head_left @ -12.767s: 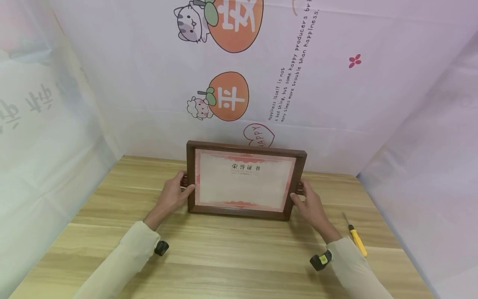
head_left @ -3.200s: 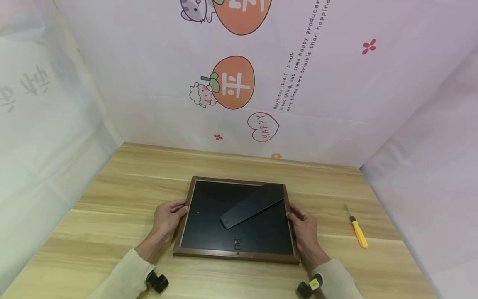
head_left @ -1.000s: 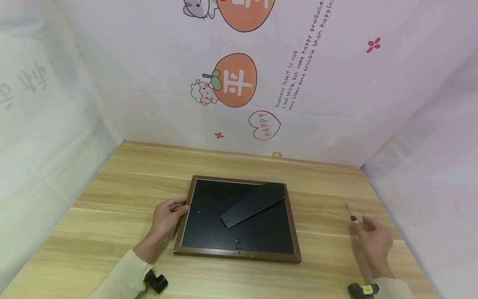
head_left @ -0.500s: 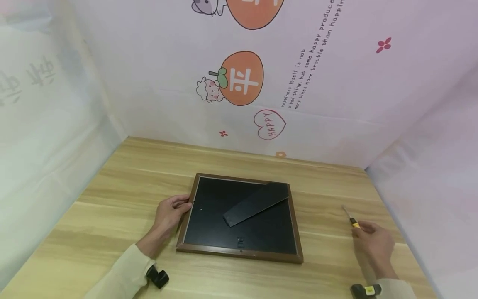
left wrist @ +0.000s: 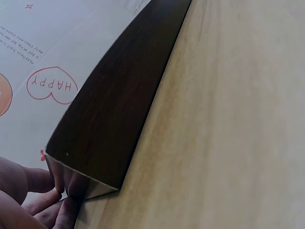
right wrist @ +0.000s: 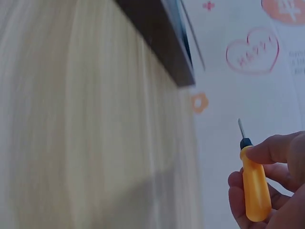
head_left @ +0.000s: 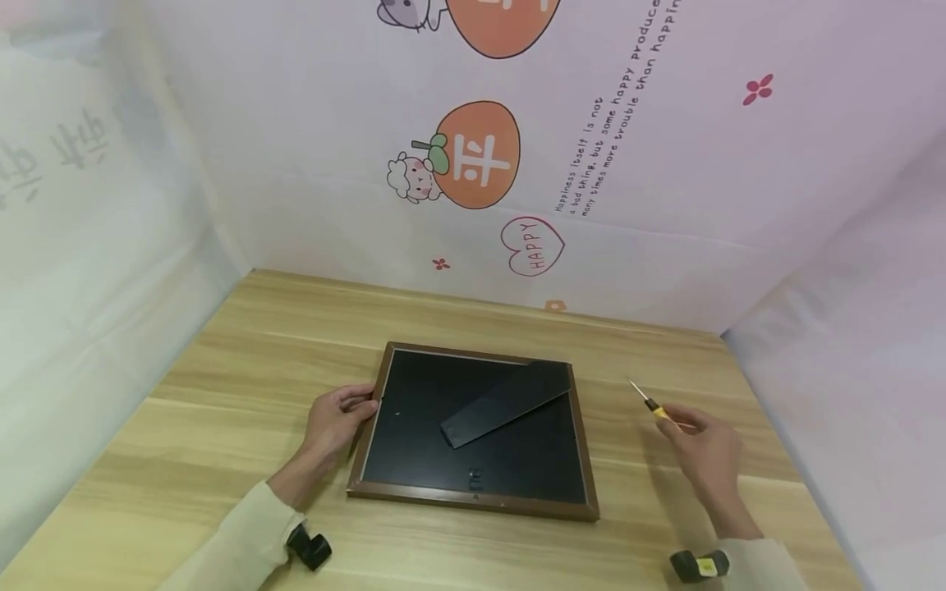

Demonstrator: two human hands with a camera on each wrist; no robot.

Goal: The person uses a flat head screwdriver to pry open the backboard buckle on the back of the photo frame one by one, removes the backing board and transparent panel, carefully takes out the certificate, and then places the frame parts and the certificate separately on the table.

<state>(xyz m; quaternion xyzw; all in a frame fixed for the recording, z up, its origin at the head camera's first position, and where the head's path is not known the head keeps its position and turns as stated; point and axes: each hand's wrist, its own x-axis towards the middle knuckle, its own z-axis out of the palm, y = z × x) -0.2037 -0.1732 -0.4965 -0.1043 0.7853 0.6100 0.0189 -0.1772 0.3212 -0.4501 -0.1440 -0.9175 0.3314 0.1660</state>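
Note:
A brown wooden picture frame lies face down on the table, its black backing upward. A black stand leg slants across that backing. My left hand holds the frame's left side, thumb at the rim and fingers along the edge; in the left wrist view its fingers touch the frame's side. Right of the frame, my right hand holds a yellow-handled screwdriver above the table. The right wrist view has the thumb pressed on the screwdriver's handle, with the fingers curled round it.
The wood-grain table carries the frame. A white printed cloth hangs behind it, and pale sheets enclose both sides. Each wrist wears a small black camera.
The frame, earlier upright showing a certificate, now lies face down. My right hand left its edge, took the screwdriver off the table and carried it left. My left hand stays at the frame.

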